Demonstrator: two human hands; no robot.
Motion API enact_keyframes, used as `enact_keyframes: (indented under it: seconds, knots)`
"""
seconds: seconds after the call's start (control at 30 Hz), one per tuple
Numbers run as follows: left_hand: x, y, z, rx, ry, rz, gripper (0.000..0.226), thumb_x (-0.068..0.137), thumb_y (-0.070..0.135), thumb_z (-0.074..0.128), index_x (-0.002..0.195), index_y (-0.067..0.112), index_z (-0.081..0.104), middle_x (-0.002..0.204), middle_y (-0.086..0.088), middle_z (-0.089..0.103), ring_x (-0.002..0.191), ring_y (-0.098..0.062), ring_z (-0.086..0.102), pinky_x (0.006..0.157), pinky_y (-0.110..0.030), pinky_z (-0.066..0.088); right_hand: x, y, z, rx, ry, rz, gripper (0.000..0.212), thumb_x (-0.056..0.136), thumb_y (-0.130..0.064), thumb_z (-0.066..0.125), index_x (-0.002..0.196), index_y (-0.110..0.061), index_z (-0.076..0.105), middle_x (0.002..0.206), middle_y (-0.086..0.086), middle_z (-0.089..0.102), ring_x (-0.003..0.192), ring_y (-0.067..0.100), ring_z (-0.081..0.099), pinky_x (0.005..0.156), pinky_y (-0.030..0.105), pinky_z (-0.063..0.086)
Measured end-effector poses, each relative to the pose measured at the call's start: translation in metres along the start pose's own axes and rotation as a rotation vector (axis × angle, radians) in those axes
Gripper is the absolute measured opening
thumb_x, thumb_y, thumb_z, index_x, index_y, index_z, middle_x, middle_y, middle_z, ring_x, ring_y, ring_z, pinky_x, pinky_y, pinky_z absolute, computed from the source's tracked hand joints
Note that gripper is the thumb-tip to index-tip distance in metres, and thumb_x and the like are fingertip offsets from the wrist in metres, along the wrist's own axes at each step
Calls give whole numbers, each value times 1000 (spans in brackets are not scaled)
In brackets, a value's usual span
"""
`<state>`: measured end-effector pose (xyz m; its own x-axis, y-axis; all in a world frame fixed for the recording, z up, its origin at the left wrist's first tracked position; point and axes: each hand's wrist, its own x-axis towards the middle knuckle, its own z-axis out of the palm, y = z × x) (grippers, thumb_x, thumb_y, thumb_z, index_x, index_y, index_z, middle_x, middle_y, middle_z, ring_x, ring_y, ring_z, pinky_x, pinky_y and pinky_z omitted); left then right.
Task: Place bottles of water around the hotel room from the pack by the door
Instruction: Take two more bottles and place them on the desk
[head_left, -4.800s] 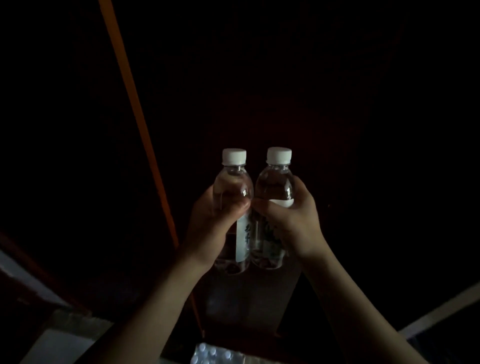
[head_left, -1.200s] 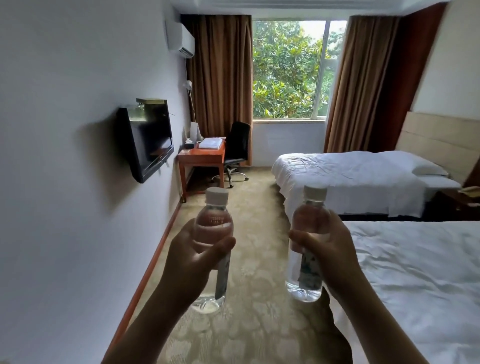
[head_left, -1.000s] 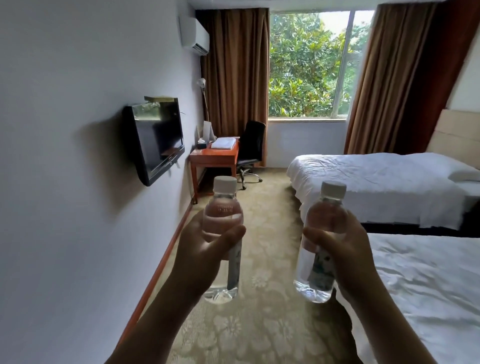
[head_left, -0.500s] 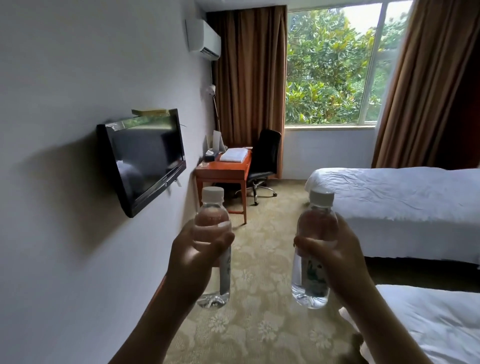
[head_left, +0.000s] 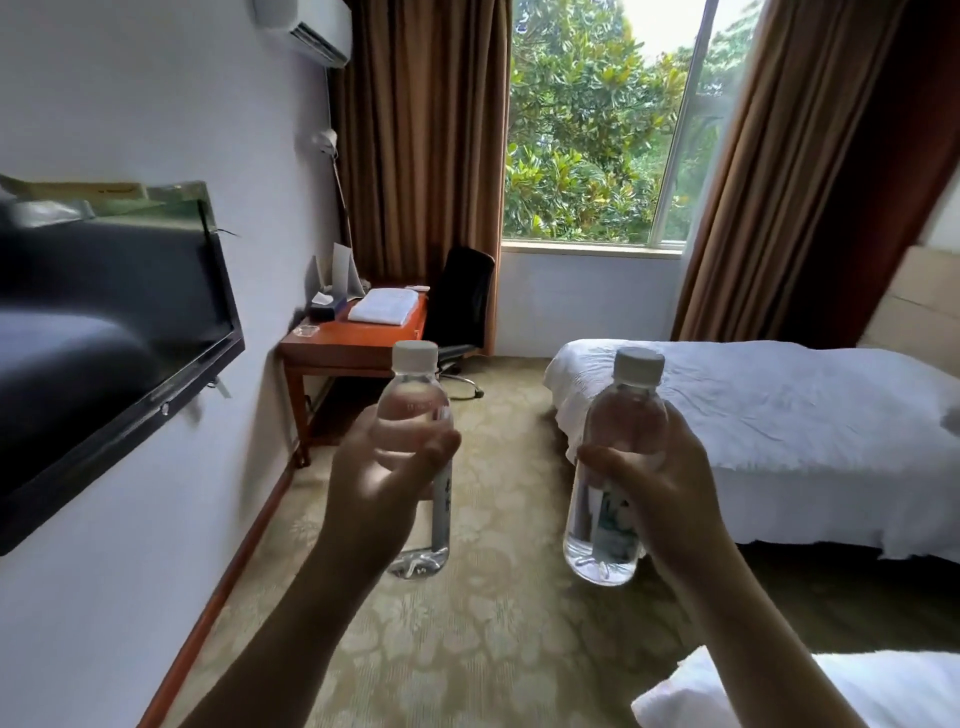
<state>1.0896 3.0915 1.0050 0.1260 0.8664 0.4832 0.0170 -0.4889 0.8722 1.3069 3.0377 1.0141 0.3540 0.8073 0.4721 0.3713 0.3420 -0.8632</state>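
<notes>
I hold two clear water bottles with white caps upright in front of me, over the carpet. My left hand (head_left: 382, 488) grips the left bottle (head_left: 413, 402) around its middle. My right hand (head_left: 660, 499) grips the right bottle (head_left: 626, 415) the same way, its green label partly showing. The two bottles are apart, about a hand's width between them. The pack by the door is out of view.
A wall-mounted TV (head_left: 104, 332) juts out close on my left. Ahead stands a wooden desk (head_left: 358, 338) with a folded towel and a black office chair (head_left: 462, 301). One white bed (head_left: 769, 415) lies at right, another bed's corner (head_left: 831, 691) at bottom right. Patterned carpet runs between.
I have walked further into the room: the TV, desk and far bed are closer and larger. Both bottles stay gripped and upright in front of me.
</notes>
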Motion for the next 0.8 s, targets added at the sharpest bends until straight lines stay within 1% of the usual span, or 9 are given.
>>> enact_keyframes:
  seconds: [0.1,0.2,0.23,0.33,0.5,0.57,0.63,0.7,0.8]
  knots:
    - [57,-27,20,-21,-12,-12,34,71,53,65,98,33,65,91,0,70,80,-11,70,64,-26,61,55,26,3,4,32,28,45,60,-31,73,103,-26,58,95,-11,66,80,-11,64,61,2,46]
    - [111,-54,39,-24,-43,-5,31,70,52,65,96,34,65,90,-2,70,80,-12,70,64,-25,60,112,56,9,6,33,11,54,54,-41,76,103,-26,59,94,-10,67,80,-8,65,60,3,47]
    - [128,-65,45,-22,-40,-15,31,69,52,66,95,35,65,91,-2,70,80,-12,70,65,-25,60,131,67,12,10,33,5,53,55,-41,76,103,-26,59,94,-10,67,80,-9,65,60,2,46]
    - [180,-99,65,-3,2,-34,31,66,54,67,92,38,66,88,-3,70,77,-14,70,66,-26,60,191,107,20,51,26,-8,40,62,-29,73,99,-31,56,94,-12,65,79,-13,64,59,1,46]
    - [265,-149,106,26,43,-22,28,65,54,67,90,43,67,92,-4,70,78,-14,70,67,-28,59,291,175,29,124,-21,-43,40,63,-24,75,98,-27,58,90,-4,66,76,-6,67,58,6,49]
    - [304,-166,121,31,71,-44,31,64,54,68,92,40,68,92,-4,70,80,-13,70,67,-30,59,335,196,33,146,-58,-46,42,59,-30,78,96,-27,58,84,-8,66,76,-5,66,58,7,50]
    - [342,-182,134,23,96,-47,33,64,51,69,94,35,69,91,-4,71,80,-13,70,70,-33,59,379,217,40,157,-74,-47,51,53,-42,75,98,-24,60,81,-12,67,78,-1,67,60,9,51]
    - [375,-199,142,23,117,-29,31,65,47,69,93,35,69,90,-4,71,81,-11,70,71,-32,59,420,237,50,167,-85,-50,56,50,-45,71,100,-23,60,83,-14,67,79,1,67,61,10,51]
    - [420,-226,146,24,135,-39,27,65,46,69,91,38,68,92,-5,70,82,-13,70,71,-28,59,474,264,70,178,-112,-45,55,51,-45,71,101,-25,60,85,-12,67,80,1,67,62,10,51]
